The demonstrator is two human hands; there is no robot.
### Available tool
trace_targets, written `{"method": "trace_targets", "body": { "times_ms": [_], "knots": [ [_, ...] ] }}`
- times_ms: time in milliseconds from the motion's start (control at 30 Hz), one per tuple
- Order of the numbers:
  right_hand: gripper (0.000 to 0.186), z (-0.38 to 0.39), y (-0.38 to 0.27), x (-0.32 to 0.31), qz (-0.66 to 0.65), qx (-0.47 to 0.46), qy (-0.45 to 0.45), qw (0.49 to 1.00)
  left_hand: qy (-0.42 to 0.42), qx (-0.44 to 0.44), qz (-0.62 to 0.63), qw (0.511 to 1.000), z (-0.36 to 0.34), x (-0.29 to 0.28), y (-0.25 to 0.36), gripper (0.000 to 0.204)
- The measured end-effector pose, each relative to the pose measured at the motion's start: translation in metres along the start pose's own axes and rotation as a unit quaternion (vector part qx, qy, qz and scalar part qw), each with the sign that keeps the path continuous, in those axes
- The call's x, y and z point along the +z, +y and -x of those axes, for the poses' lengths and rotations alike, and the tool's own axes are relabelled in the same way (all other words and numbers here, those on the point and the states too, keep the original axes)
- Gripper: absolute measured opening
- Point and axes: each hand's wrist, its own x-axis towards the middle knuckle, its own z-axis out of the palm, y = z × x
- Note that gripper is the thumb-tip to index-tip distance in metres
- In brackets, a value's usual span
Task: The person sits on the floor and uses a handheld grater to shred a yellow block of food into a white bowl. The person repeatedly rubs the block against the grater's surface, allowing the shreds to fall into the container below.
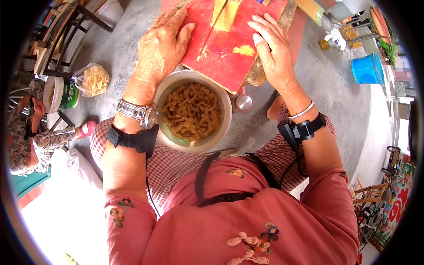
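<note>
A red wooden board [209, 50] with a yellow slotted block [225, 17] and yellow residue lies in front of me at the top. My left hand [163, 43] rests on its left side, fingers apart. My right hand [273, 49] lies at its right side with fingers stretched out over the edge. Below the board stands a white bucket [224, 122] holding brownish-yellow strips [191, 110], between my knees. A small silver-topped container [244, 102] stands right of the bucket.
At left are a dark wooden bench [66, 29], a bag of pale pieces [93, 78], a white pail [56, 93] and a seated co-worker [53, 143]. At right are a blue bucket [365, 71], a metal chair [356, 27] and a small wooden stool [368, 195].
</note>
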Motion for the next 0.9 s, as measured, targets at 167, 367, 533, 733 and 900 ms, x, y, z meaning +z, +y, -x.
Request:
{"method": "trace_targets", "body": {
  "times_ms": [167,367,533,733,900],
  "knots": [
    [0.029,0.0,0.002,0.001,-0.003,-0.009,0.002,1.0,-0.024,-0.003,0.011,1.0,-0.002,-0.004,-0.001,0.041],
    [0.028,-0.001,-0.003,-0.002,-0.004,0.003,-0.002,1.0,-0.022,-0.021,0.045,0.999,-0.002,-0.012,0.012,0.04],
    [0.029,-0.002,0.005,-0.002,-0.034,-0.033,0.0,0.999,-0.057,-0.048,0.066,0.995,-0.001,-0.015,0.015,0.04],
    [0.029,0.0,0.006,0.004,0.005,-0.014,0.011,1.0,0.017,0.012,0.021,1.0,-0.001,0.0,0.0,0.042],
    [0.029,0.0,0.001,0.0,-0.005,-0.009,-0.005,1.0,-0.035,-0.026,0.046,0.998,-0.003,-0.016,0.015,0.041]
  ]
}}
